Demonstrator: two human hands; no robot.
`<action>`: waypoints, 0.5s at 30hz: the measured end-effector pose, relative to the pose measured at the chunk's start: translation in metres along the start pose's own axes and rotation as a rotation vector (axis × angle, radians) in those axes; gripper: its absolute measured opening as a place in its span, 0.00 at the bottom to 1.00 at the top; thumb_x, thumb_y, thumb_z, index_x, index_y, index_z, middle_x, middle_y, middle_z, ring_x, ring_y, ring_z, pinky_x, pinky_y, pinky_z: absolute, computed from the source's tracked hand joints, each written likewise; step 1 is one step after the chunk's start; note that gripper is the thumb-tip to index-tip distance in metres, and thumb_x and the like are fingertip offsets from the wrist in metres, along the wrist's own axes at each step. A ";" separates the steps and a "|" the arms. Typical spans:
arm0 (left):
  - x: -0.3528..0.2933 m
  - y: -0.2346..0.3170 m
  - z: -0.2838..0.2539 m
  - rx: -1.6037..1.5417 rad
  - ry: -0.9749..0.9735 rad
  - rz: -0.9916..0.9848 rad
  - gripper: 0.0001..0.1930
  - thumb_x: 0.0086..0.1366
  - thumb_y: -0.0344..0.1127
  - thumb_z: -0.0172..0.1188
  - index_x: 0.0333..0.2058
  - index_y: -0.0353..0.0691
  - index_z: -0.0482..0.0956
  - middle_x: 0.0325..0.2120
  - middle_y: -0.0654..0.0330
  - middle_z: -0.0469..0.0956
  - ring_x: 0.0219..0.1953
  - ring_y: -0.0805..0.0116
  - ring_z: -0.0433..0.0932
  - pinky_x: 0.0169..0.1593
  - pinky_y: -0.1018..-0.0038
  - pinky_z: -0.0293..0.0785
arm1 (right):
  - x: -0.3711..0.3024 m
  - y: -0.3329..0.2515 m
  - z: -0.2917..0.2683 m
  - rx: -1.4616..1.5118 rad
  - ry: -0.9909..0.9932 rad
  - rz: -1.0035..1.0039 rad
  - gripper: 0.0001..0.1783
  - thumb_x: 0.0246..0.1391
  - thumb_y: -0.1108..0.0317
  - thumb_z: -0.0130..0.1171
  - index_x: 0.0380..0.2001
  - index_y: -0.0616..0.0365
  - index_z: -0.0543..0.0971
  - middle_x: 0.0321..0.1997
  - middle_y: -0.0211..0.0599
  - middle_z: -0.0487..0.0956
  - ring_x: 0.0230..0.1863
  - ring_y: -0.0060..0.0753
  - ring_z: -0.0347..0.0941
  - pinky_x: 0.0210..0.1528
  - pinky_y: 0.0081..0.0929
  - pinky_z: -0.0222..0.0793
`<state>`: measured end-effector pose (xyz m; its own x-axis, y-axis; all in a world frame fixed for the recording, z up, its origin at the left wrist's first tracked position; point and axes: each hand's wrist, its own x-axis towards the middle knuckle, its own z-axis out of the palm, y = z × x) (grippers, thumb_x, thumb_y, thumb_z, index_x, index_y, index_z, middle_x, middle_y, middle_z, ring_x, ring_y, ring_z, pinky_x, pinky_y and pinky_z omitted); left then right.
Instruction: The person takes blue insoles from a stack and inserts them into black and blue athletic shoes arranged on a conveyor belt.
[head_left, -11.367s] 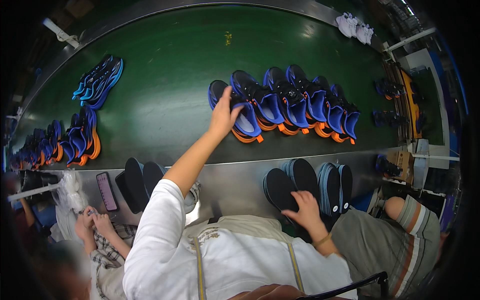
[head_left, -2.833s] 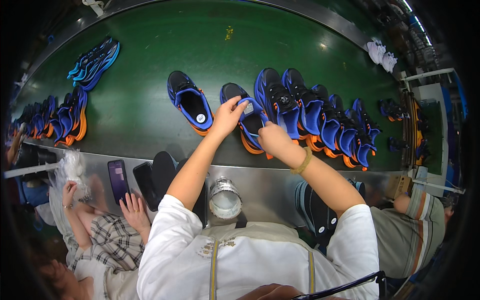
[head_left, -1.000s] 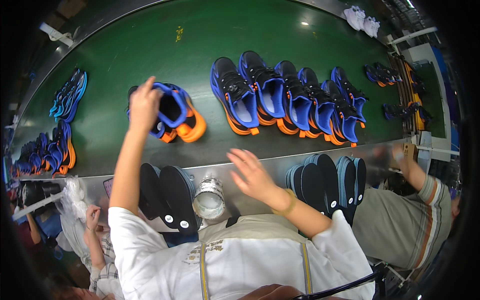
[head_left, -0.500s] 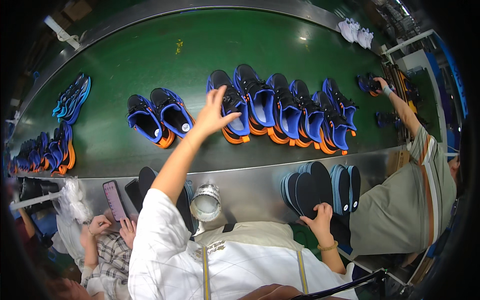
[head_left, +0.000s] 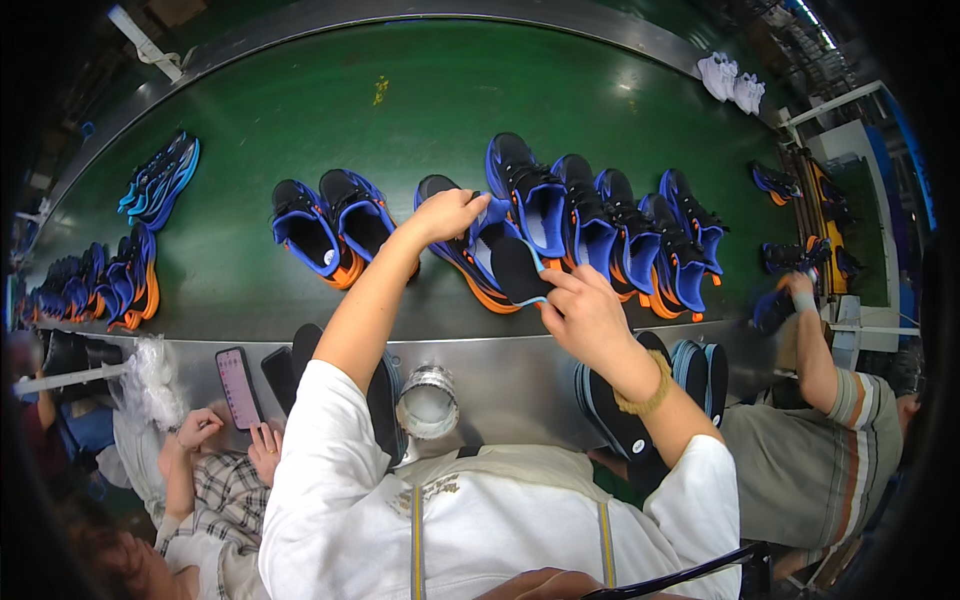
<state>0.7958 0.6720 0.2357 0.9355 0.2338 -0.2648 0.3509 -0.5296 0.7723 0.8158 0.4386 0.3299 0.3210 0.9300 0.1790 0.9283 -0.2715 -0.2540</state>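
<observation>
My left hand [head_left: 452, 215] is closed on the upper edge of a black and blue sneaker [head_left: 468, 270] with an orange sole, which is tilted on the green belt. Between the fingers of my right hand [head_left: 597, 318] is the end of a black insole [head_left: 514, 268] with a light blue edge. The insole's other end reaches into the sneaker's opening. Several matching sneakers [head_left: 575, 205] stand in a row just to the right. A separate pair [head_left: 355, 205] sits to the left.
Insole stacks [head_left: 610, 408] lie on the metal ledge [head_left: 510, 385] before me, beside a round container [head_left: 428, 402]. Farther left is a phone [head_left: 237, 388] near a co-worker's hands [head_left: 262, 452]. Another co-worker's hand [head_left: 797, 285] touches shoes at right. More sneakers [head_left: 132, 280] stand far left.
My right hand has come up from the insole stacks with an insole to the sneaker. My left hand has closed on that sneaker and tilted it. The right co-worker's hand has moved nearer.
</observation>
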 end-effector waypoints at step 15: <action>-0.028 -0.024 0.024 -0.395 0.318 -0.110 0.22 0.55 0.45 0.55 0.38 0.32 0.63 0.15 0.60 0.69 0.18 0.77 0.64 0.21 0.79 0.60 | 0.062 0.011 0.137 -0.048 -0.242 0.198 0.07 0.40 0.73 0.51 0.25 0.64 0.74 0.43 0.49 0.67 0.38 0.43 0.66 0.41 0.34 0.65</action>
<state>0.7626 0.6581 0.2107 0.8142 0.5391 -0.2154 0.3468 -0.1541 0.9252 0.8200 0.5272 0.2081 0.4481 0.8881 -0.1022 0.8617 -0.4596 -0.2153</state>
